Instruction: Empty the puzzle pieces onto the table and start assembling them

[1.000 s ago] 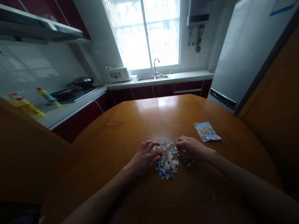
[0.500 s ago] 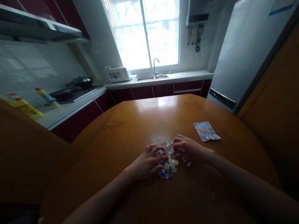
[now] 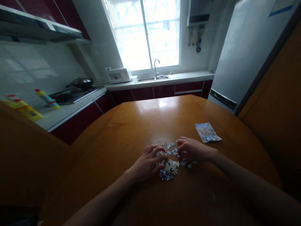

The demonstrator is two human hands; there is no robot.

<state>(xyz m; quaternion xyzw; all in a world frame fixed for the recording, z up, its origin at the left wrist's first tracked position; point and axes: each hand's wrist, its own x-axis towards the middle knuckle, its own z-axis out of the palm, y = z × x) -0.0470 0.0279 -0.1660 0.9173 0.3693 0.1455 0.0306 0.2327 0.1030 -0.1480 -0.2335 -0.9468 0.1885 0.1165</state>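
Small jigsaw puzzle pieces (image 3: 169, 168) lie in a loose heap on the wooden table (image 3: 141, 125), some showing pale backs and others blue or coloured faces. At the heap's left edge rests my left hand (image 3: 149, 163), its fingers spread over several pieces. My right hand (image 3: 191, 149) is on the other side, with fingers bent down among the scattered pieces; whether a piece is between its fingertips is hidden. More light-blue pieces (image 3: 172, 145) lie between the two hands, and a few dark ones sit below the right hand.
A creased picture sheet (image 3: 208, 132) lies on the table beyond my right hand. Past the table are a counter with a sink (image 3: 152, 79), a microwave (image 3: 118, 75), a stove with a pan (image 3: 82, 83), yellow bottles (image 3: 28, 110) and a fridge (image 3: 249, 47).
My right hand has shifted slightly right, and the pieces near it are more spread out. My left hand stays nearly in place at the heap.
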